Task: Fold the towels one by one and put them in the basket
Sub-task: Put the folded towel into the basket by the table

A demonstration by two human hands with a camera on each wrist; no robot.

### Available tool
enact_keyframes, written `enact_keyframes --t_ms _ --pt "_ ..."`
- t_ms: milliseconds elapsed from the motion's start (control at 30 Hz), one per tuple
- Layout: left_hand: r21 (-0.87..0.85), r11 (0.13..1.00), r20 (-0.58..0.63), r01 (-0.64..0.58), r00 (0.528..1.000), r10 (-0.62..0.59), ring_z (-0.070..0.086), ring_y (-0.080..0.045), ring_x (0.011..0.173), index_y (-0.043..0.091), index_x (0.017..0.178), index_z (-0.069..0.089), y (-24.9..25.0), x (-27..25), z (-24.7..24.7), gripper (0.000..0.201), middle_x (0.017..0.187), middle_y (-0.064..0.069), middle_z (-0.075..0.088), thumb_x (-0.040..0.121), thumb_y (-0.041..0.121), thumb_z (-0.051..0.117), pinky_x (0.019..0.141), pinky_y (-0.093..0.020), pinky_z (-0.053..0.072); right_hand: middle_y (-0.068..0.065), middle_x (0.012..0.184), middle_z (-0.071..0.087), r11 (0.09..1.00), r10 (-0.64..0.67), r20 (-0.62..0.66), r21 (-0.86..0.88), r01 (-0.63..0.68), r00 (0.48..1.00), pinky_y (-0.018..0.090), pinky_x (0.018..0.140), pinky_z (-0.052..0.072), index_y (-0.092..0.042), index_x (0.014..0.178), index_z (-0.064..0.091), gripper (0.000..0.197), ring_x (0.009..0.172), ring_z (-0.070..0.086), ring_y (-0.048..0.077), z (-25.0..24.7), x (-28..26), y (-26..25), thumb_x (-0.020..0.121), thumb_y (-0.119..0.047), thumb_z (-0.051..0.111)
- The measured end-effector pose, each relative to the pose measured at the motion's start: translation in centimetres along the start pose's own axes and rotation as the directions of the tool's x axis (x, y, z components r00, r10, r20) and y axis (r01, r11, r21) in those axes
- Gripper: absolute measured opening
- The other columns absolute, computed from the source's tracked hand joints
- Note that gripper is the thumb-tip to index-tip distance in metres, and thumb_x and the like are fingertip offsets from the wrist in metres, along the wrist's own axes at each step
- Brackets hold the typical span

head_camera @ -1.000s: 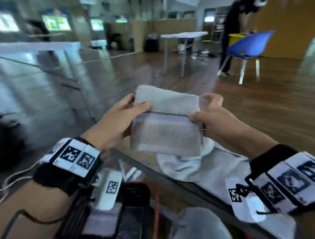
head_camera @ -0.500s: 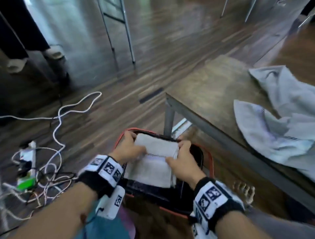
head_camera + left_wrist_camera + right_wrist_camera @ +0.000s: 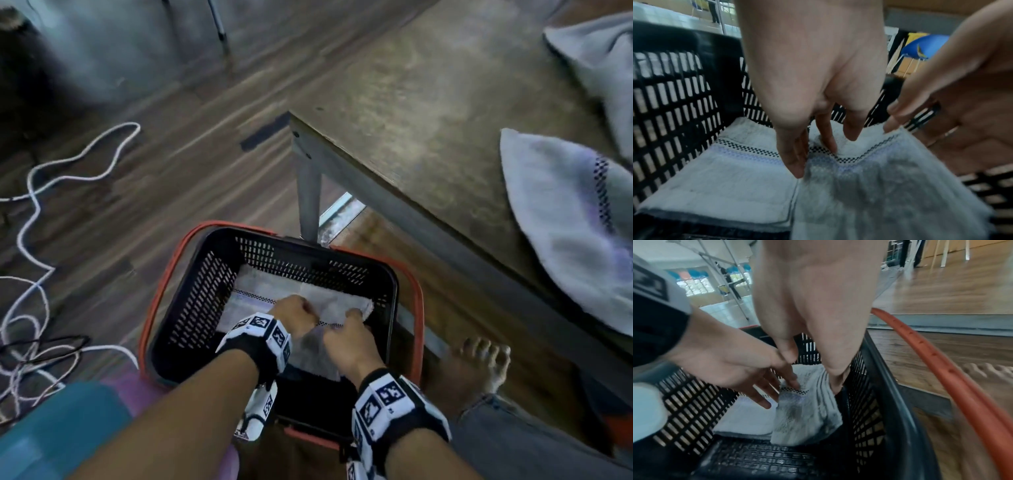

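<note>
A black slotted basket (image 3: 205,291) with orange handles stands on the floor by the table leg. One folded white towel (image 3: 246,301) lies flat in its left half. A second folded towel (image 3: 329,305) with a chequered band leans tilted in the right half, against the first. My left hand (image 3: 298,313) reaches down with straight fingers (image 3: 795,162) touching that towel's left edge. My right hand (image 3: 349,325) curls round the towel's right edge next to the basket wall (image 3: 865,402). Unfolded grey-white towels (image 3: 561,219) lie on the table.
The wooden table (image 3: 428,113) stands to the right, its leg (image 3: 308,195) just behind the basket. White cables (image 3: 34,192) snake over the floor at left. A bare foot (image 3: 476,363) rests right of the basket. An orange handle (image 3: 941,361) hangs outside the right wall.
The folded towel went from above the table down to the basket's rim, then inside beside the other towel. My left hand's grip on it has loosened to straight fingers.
</note>
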State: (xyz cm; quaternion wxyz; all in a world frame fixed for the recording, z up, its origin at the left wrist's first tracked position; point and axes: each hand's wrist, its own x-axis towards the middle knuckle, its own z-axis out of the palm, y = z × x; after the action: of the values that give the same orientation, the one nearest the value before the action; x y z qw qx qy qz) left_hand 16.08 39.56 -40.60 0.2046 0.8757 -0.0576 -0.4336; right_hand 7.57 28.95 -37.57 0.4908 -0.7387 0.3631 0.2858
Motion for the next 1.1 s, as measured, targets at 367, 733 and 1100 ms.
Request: enact_keyframes --t_ms 367,733,1100 --pt "0.152 0.986 -0.083 -0.06 0.994 0.073 0.06 -0.024 0.118 0.015 0.126 0.066 -1.2 3.8 1.2 0.038 0.135 -0.008 0.057 0.089 0.023 0.068 0.092 -0.024 0.045 0.018 0.165 0.016 0.981 0.11 0.12 -0.171 -0.089 0.987 0.038 0.112 0.035 -0.009 0.161 0.005 0.074 0.149 0.027 0.036 0.0 3.9 -0.3 0.101 -0.026 0.045" --pt "0.247 0.957 0.003 -0.15 0.988 0.154 0.037 -0.027 0.14 -0.001 0.146 0.039 -0.4 4.3 0.1 0.046 0.155 -0.019 0.025 0.102 0.011 0.047 0.115 -0.027 0.027 0.015 0.17 -0.004 0.945 0.272 0.278 -0.257 -0.201 0.921 0.044 0.122 0.027 -0.008 0.161 0.004 0.075 0.155 0.014 0.034 2.0 3.7 1.9 0.102 -0.034 0.043" --pt "0.364 0.91 0.111 -0.197 0.98 0.168 0.047 -0.025 0.133 0.012 0.143 0.046 0.1 4.5 0.0 0.058 0.151 -0.008 0.036 0.089 0.015 0.067 0.108 -0.026 0.04 0.013 0.17 -0.003 0.955 0.243 0.282 -0.239 -0.177 0.928 0.039 0.12 0.029 -0.005 0.161 0.0 0.076 0.154 0.018 0.033 1.4 2.8 2.0 0.104 -0.031 0.043"
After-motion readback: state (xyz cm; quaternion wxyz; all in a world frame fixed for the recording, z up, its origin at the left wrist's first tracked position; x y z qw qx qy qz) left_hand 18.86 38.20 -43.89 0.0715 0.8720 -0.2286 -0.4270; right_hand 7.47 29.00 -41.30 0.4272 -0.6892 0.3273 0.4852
